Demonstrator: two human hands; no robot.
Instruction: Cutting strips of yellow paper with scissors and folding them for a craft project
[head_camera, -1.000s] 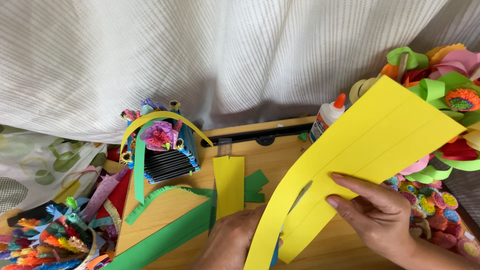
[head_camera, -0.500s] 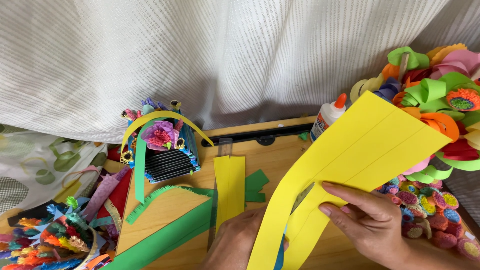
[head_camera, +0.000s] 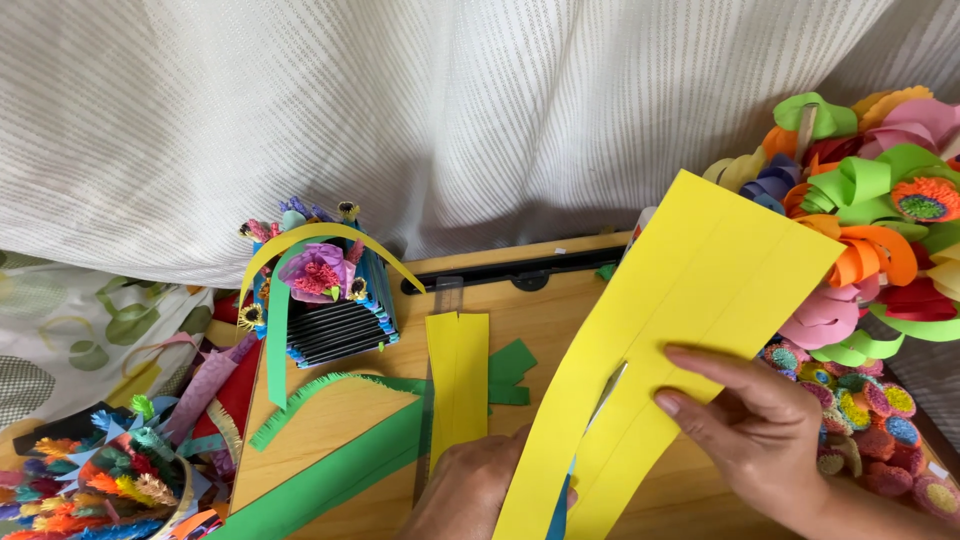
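Yellow sheet: a long yellow paper sheet (head_camera: 690, 330) cut lengthwise into strips that hang together at the far end, held up over the wooden board (head_camera: 330, 420), at the right of centre.
Long axis: it runs on a slant, from the near edge by the hands up and away to the right, its top corner reaching the paper wreath (head_camera: 880, 210).
Right hand: the right hand (head_camera: 760, 430) lies against the sheet's right side about halfway up, fingers spread flat over the outer strip, thumb hidden behind the paper; it looks like a pinch, with nothing else in it.
Left hand: the left hand (head_camera: 470, 495) sits low at the sheet's near end, mostly covered by the paper; I cannot tell whether it is closed on the sheet or only steadying it.
Nearer hand: both touch or almost touch the sheet; the right has the clearer hold, the left is by the loose strip ends.
Slit: a gap opens between two strips just left of the right hand's fingertips.
Around: short yellow strips (head_camera: 458, 385) lie flat on the board beside a green strip (head_camera: 330, 475); a small paper basket (head_camera: 320, 300) stands behind them.
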